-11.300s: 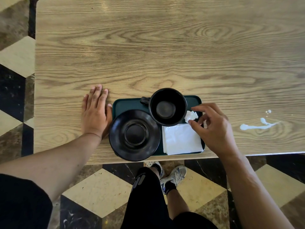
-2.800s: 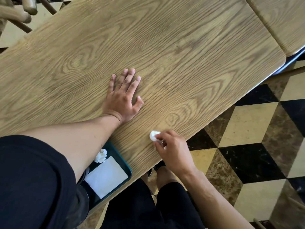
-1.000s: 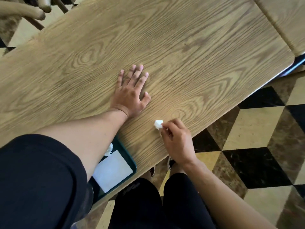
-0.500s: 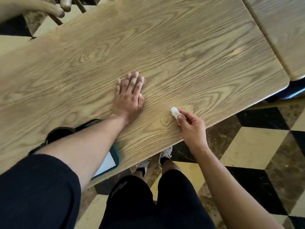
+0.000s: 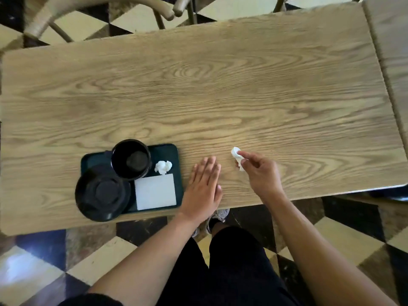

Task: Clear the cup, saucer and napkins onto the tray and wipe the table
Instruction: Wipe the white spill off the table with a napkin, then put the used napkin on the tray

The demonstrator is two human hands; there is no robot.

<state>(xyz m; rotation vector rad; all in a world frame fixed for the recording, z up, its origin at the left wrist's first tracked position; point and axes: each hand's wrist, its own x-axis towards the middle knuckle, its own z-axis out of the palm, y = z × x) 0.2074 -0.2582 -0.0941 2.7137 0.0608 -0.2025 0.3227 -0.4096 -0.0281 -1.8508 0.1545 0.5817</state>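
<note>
A dark green tray [image 5: 174, 155] sits at the near left of the wooden table [image 5: 220, 89]. On it stand a black cup [image 5: 131, 159], a black saucer [image 5: 102, 194] that overhangs the tray's left corner, a flat white napkin [image 5: 155, 191] and a crumpled white napkin [image 5: 163, 167]. My left hand [image 5: 203, 187] lies flat, palm down, on the table just right of the tray. My right hand [image 5: 260, 171] is further right, above the wood, and pinches a small white wad of napkin [image 5: 235, 152] between thumb and fingers.
Wooden chair backs [image 5: 106, 9] stand beyond the table's far edge. A second wooden table [image 5: 393, 40] butts against the right side. The checkered floor [image 5: 344, 237] and my legs [image 5: 231, 270] lie below the near edge.
The view has swung back, so the whole tray shows again. My left hand has shifted nearer the table's front edge beside the tray. My right hand still pinches the wad.
</note>
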